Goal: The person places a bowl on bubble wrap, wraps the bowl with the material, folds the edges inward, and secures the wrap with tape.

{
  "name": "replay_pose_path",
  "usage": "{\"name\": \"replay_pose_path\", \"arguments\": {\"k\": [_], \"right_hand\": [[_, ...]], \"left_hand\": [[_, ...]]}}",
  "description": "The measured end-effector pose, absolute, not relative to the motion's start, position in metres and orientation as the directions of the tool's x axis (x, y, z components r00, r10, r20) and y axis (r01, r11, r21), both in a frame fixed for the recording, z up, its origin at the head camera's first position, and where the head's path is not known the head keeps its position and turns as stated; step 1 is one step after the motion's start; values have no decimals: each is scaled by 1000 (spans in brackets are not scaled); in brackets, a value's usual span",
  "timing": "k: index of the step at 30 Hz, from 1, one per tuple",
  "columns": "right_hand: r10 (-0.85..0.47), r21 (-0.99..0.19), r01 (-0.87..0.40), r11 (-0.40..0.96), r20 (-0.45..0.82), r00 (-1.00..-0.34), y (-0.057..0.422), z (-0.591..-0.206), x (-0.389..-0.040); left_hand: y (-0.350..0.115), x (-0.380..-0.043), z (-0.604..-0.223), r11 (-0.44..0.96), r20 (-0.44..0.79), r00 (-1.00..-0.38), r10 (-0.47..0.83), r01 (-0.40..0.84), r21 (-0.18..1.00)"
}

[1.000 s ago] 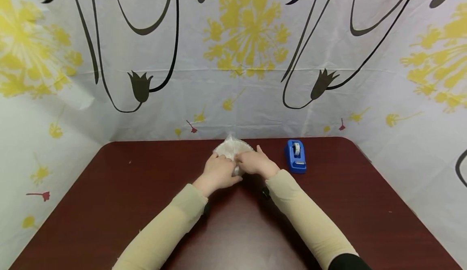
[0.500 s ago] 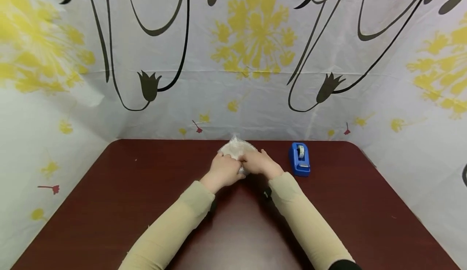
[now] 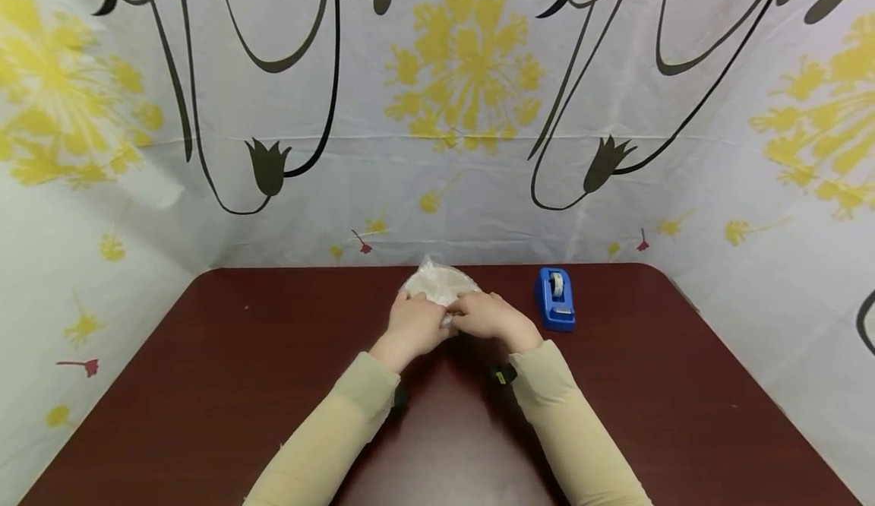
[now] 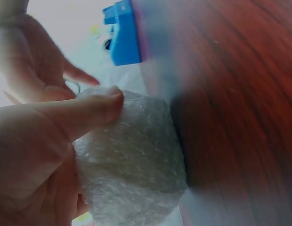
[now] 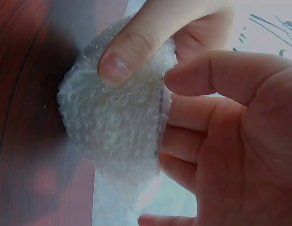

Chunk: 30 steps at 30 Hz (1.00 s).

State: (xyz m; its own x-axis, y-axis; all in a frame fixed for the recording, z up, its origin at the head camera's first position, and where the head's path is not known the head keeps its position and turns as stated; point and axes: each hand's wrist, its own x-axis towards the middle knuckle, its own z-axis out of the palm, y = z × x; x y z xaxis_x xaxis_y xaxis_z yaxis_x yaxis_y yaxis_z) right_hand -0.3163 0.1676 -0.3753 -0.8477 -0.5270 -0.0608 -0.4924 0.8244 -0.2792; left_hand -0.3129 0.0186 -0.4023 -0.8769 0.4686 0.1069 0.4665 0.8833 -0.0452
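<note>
A bundle in clear bubble wrap stands at the far edge of the table, its top pale and rounded; what is inside cannot be made out. My left hand grips its left side. In the left wrist view the left thumb presses the near face of the bubble wrap. My right hand is at the bundle's right side. The right wrist view has its thumb tip and fairly straight fingers touching the edge of the wrap, palm in sight.
A blue tape dispenser with a roll of tape stands to the right of the hands. The dark red-brown table ends just behind the bundle. A patterned white curtain hangs behind and at both sides.
My right hand has drawn back a little toward me and to the right, its fingers shifting on the bundle. The left hand keeps its hold. The head view has shifted slightly.
</note>
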Motion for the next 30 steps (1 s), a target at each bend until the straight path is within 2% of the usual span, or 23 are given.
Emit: {"name": "replay_pose_path", "arguments": {"k": [3, 6, 10, 13, 17, 21, 24, 30], "right_hand": [[-567, -355, -516, 780, -54, -822, 173, -369, -316], [-557, -462, -486, 741, -19, -830, 191, -351, -311], [-446, -541, -410, 734, 71, -892, 234, -321, -301], [-307, -567, -305, 765, 95, -947, 272, -312, -296], [-94, -617, -111, 779, 60, -994, 311, -326, -299], [46, -682, 37, 730, -5, -999, 330, -352, -305], [89, -701, 89, 708, -37, -995, 333, -367, -308], [113, -667, 98, 739, -21, -993, 334, -379, -313]], "left_hand": [[16, -313, -401, 891, 105, -885, 454, 455, -17], [16, -313, -399, 890, 106, -885, 453, 456, 3], [14, -312, -398, 886, 122, -880, 459, 464, 13], [12, -311, -398, 887, 127, -881, 456, 462, 14], [9, -312, -398, 894, 133, -886, 444, 448, -2], [12, -312, -399, 894, 131, -887, 444, 447, -2], [15, -310, -401, 890, 123, -883, 453, 457, 4], [21, -307, -401, 886, 128, -879, 460, 463, -6]]}}
